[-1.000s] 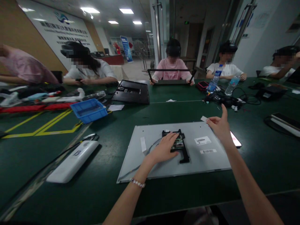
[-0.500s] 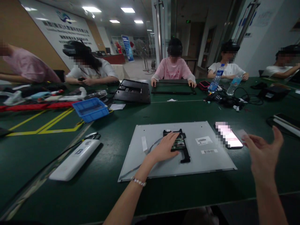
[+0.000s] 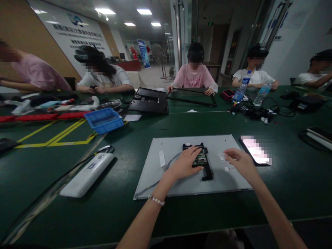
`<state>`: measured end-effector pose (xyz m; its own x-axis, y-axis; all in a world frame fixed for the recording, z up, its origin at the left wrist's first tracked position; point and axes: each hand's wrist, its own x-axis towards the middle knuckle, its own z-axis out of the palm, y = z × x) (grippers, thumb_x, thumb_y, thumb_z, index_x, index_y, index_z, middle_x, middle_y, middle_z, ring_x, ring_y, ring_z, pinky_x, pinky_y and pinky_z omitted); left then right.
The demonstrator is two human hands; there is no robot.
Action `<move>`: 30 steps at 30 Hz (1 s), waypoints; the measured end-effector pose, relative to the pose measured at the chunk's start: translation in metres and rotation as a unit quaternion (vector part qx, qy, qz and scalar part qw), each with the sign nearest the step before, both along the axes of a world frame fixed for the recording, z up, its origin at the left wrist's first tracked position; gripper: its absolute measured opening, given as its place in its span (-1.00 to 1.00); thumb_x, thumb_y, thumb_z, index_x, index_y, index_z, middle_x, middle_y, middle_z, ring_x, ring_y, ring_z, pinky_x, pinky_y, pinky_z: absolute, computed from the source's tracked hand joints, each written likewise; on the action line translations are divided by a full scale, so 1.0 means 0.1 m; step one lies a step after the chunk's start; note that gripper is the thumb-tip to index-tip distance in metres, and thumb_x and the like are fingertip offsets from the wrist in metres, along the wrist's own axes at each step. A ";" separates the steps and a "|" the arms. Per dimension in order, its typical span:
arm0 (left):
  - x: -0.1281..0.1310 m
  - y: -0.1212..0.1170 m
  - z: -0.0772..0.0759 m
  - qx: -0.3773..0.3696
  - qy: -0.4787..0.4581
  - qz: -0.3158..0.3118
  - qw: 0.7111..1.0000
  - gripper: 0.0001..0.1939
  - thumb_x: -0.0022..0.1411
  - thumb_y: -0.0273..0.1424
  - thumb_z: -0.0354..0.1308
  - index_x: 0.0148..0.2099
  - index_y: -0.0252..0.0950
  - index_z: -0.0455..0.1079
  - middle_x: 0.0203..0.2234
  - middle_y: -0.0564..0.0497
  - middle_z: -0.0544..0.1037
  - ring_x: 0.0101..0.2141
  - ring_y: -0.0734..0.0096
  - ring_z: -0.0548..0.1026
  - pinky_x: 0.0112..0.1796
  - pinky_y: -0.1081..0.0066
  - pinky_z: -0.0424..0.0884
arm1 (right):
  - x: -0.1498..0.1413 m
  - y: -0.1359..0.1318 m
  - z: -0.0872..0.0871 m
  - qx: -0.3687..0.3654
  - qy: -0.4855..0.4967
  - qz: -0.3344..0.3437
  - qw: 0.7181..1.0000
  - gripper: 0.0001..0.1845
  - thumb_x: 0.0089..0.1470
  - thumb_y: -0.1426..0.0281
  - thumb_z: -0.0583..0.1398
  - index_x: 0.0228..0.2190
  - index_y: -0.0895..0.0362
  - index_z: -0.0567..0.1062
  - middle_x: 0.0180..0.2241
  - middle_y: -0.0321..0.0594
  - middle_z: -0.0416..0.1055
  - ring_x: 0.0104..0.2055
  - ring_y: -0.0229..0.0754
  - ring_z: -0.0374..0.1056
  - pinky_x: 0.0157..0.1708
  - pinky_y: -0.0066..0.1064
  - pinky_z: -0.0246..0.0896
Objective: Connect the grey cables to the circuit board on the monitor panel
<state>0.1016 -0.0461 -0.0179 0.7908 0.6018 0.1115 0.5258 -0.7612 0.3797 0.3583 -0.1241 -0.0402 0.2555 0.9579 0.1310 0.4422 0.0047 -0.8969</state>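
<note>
The right hand (image 3: 241, 164) had swung back over the grey panel (image 3: 223, 181), its fingers (image 3: 232, 152) gathered, their grip unclear. The left hand (image 3: 183, 164) lay on the black bracket (image 3: 206, 169), thumb spread apart.

head view | forward, down | table (image 3: 127, 169) near | far depth unclear

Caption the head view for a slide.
Left hand resting on a black-framed circuit board atop a pale flat panel; right hand close to a printed label.
</note>
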 end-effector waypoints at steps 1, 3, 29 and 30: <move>0.02 -0.01 0.00 0.011 0.001 0.001 1.000 -0.28 0.16 -0.17 0.10 0.29 -0.18 -0.06 0.25 -0.07 0.07 0.24 0.13 -0.01 0.19 0.13 -0.02 | -0.05 0.14 -0.01 -0.018 -0.001 0.033 0.999 -0.73 -0.08 0.25 0.20 -0.32 0.13 0.51 -0.37 -0.16 0.50 -0.37 -0.13 0.43 -0.33 -0.29 0.37; 0.05 -0.03 0.02 0.029 0.003 0.001 1.000 -0.33 0.18 -0.15 0.09 0.27 -0.18 -0.02 0.23 -0.07 0.10 0.23 0.13 0.02 0.19 0.13 -0.04 | -0.14 0.38 -0.07 -0.051 0.018 0.076 0.996 -0.76 -0.09 0.29 0.19 -0.35 0.14 0.52 -0.39 -0.18 0.51 -0.42 -0.17 0.42 -0.42 -0.35 0.36; 0.18 -0.10 0.06 0.106 0.016 -0.050 0.993 -0.69 0.24 -0.37 0.05 0.05 -0.15 0.26 0.00 -0.04 0.29 0.09 0.20 0.19 0.09 0.18 0.13 | -0.33 0.40 -0.12 0.009 -0.106 0.141 0.984 -0.84 -0.01 0.37 0.18 -0.35 0.12 0.53 -0.36 -0.21 0.50 -0.40 -0.21 0.40 -0.33 -0.38 0.29; 0.18 -0.10 0.06 0.110 0.013 -0.051 0.992 -0.69 0.24 -0.38 0.06 0.04 -0.16 0.27 0.00 -0.04 0.29 0.09 0.20 0.19 0.09 0.19 0.14 | -0.34 0.39 -0.11 0.019 -0.122 0.138 0.983 -0.84 -0.01 0.38 0.18 -0.34 0.12 0.53 -0.34 -0.21 0.48 -0.42 -0.22 0.39 -0.34 -0.37 0.28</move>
<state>0.1198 -0.0564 -0.0120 0.8512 0.4811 0.2098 0.4486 -0.8743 0.1853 0.3246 -0.0848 -0.0513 -0.0560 0.9795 0.1935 0.6206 0.1859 -0.7617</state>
